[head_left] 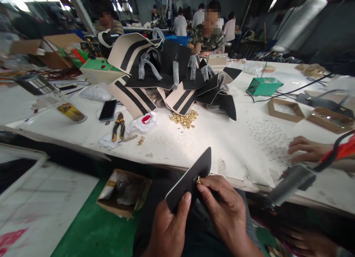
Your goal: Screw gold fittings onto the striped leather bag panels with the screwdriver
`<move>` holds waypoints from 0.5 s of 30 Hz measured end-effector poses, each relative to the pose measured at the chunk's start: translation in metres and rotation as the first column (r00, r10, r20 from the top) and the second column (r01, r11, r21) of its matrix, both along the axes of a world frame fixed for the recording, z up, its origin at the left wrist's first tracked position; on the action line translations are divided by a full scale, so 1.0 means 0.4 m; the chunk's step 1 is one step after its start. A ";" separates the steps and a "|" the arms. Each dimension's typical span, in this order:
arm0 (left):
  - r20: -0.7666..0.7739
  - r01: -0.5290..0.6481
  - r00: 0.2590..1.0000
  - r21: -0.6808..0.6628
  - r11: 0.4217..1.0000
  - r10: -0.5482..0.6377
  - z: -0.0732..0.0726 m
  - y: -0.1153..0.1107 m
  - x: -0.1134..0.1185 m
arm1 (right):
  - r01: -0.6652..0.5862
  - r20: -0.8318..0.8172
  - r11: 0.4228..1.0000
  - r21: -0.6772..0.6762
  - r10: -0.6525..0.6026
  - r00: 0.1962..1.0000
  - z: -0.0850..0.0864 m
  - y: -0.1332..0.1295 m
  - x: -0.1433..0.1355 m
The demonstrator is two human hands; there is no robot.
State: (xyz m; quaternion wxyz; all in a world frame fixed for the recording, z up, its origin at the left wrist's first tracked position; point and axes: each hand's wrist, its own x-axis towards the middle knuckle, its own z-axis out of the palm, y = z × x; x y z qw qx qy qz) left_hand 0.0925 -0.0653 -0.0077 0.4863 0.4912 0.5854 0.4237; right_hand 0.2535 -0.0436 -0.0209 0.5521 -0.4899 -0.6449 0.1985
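Note:
Just in front of the table edge, my left hand grips a black panel with a pale edge, thumb on its dark face. My right hand pinches a small gold metal fitting between thumb and forefinger, against a small black tab on the panel. Whether the fitting is fastened to the tab, I cannot tell. A loose heap of gold fittings lies on the table beyond, with a few more gold pieces to its left.
Black and cream panels with wrapped handles are piled on the white table. Pliers, a phone and a glass cup stand or lie left. A co-worker's hand is over scattered small pieces at right, near cardboard trays.

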 end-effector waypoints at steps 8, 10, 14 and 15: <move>-0.013 -0.058 0.998 0.001 0.998 0.058 0.010 -0.017 0.015 | -0.015 0.033 0.998 0.054 0.013 0.999 0.003 0.006 -0.003; 0.025 -0.071 0.997 0.057 0.996 0.070 0.015 -0.020 0.023 | -0.038 0.048 0.998 0.047 0.036 0.998 0.007 0.006 -0.003; 0.057 -0.035 0.998 0.136 0.990 0.028 0.023 -0.021 0.034 | -0.010 0.040 0.999 0.040 0.009 0.999 0.014 0.000 0.000; 0.054 -0.036 0.998 0.130 0.991 0.030 0.024 -0.022 0.035 | 0.007 0.040 0.999 0.043 -0.009 0.999 0.014 -0.001 0.001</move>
